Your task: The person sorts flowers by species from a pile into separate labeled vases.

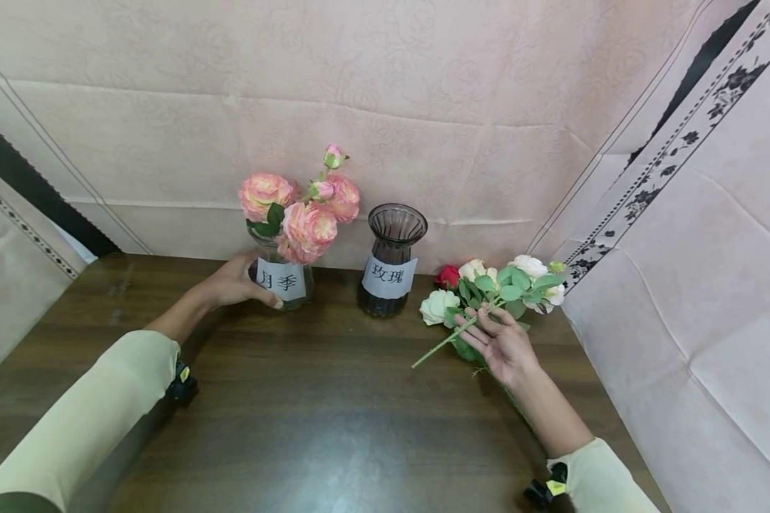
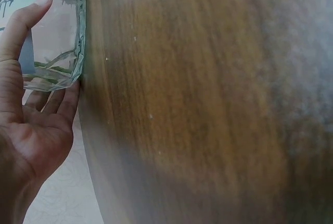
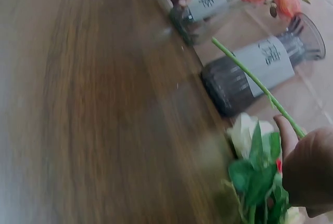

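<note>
My left hand (image 1: 234,280) grips the side of a clear glass vase (image 2: 58,34) with a white paper label. Pink peony-like flowers (image 1: 308,231) and small buds stand in that vase, and stem ends show through its glass in the left wrist view. Between thumb and fingers, my right hand (image 1: 505,350) pinches the green stem (image 1: 441,347) of an artificial flower spray. The stem's cut end points left, and white blooms (image 1: 530,267) lie beyond the fingers. Which blooms belong to the held stem is hard to tell, because leaves overlap.
A dark ribbed glass vase (image 1: 385,306) with a paper label stands between the hands; no flowers show in it. A red rose (image 1: 448,276) and a white rose (image 1: 439,308) lie at the right. Pale patterned cloth (image 1: 391,92) hangs behind the wooden table (image 1: 295,420).
</note>
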Tool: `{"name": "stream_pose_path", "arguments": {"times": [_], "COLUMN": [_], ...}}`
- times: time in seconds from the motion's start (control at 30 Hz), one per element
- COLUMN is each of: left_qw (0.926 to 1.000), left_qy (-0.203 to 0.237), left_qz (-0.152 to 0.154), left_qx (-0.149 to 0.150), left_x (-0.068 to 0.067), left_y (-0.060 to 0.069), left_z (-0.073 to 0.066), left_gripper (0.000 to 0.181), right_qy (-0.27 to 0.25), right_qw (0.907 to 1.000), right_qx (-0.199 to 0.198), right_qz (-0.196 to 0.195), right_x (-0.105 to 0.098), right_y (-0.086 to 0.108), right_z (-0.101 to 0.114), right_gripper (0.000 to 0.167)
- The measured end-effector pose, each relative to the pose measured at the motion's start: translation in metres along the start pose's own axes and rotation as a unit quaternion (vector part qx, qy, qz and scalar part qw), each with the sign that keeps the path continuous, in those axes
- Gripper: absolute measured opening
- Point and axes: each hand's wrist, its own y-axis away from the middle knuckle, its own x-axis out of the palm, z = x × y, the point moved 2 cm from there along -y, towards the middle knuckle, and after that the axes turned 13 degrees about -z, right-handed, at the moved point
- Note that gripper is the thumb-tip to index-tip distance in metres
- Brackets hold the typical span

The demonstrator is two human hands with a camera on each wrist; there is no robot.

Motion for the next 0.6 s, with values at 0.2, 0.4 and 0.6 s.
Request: {"name": "stream_pose_path", "arguments": {"times": [0.2, 0.4, 0.6], "left_qw": [1.0, 1.0, 1.0], "left_qy": [-0.001, 0.0, -0.002], "left_qz": [-0.001, -0.001, 0.0], "left_qx": [0.001, -0.001, 0.001], "left_x": [0.0, 0.0, 0.0], "left_y": [0.0, 0.0, -0.001], "left_z": [0.0, 0.002, 0.002], "left_gripper": [0.087, 0.086, 0.086], "right_qy": [-0.032, -0.099, -0.164], "right_qw": [0.9986, 0.9916, 0.9792], "right_qx": [-0.039, -0.081, -0.116], "right_qz": [-0.015, -0.017, -0.031], "right_x": [0.021, 0.04, 0.057], "right_y": [0.002, 0.0, 0.002], "right_z": [-0.005, -0.006, -0.005], "right_gripper": [0.003, 0.01, 0.011]}}
